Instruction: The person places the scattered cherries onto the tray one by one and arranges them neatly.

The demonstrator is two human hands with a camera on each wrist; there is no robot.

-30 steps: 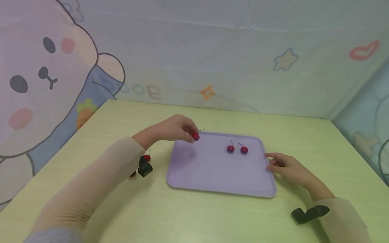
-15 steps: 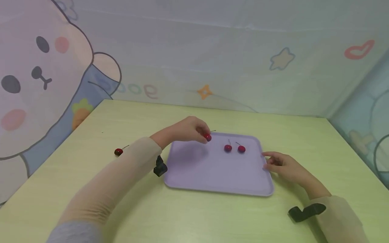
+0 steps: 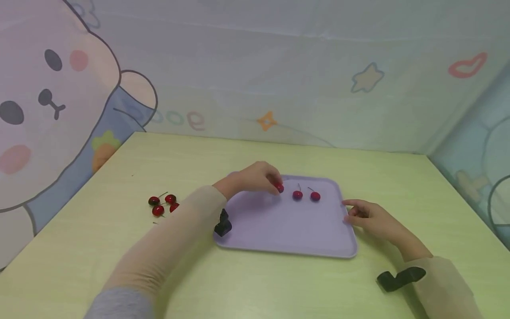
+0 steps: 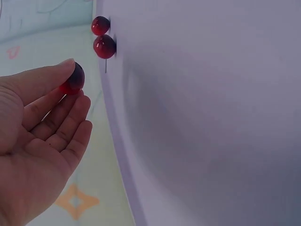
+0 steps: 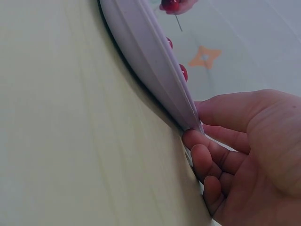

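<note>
Above the back part of a lilac tray (image 3: 287, 226), my left hand (image 3: 260, 178) pinches a red cherry (image 4: 73, 80) between thumb and fingertips. Two stemmed cherries sit side by side on the tray to its right, a nearer one (image 3: 297, 195) and a farther one (image 3: 315, 196). My right hand (image 3: 372, 216) grips the tray's right edge. In the right wrist view, the thumb lies at the top of the rim (image 5: 162, 61) and the fingers curl at its underside.
Several more cherries (image 3: 158, 210) lie on the pale yellow-green table (image 3: 239, 283) left of the tray, partly hidden by my left sleeve (image 3: 175, 237). A cartoon-printed backdrop (image 3: 303, 88) hangs behind the table. A black wrist camera (image 3: 400, 280) sits on my right wrist.
My left hand has carried its cherry rightward over the tray and lower, toward the two cherries there. More cherries at the left have come out from behind the sleeve. The right hand keeps its grip.
</note>
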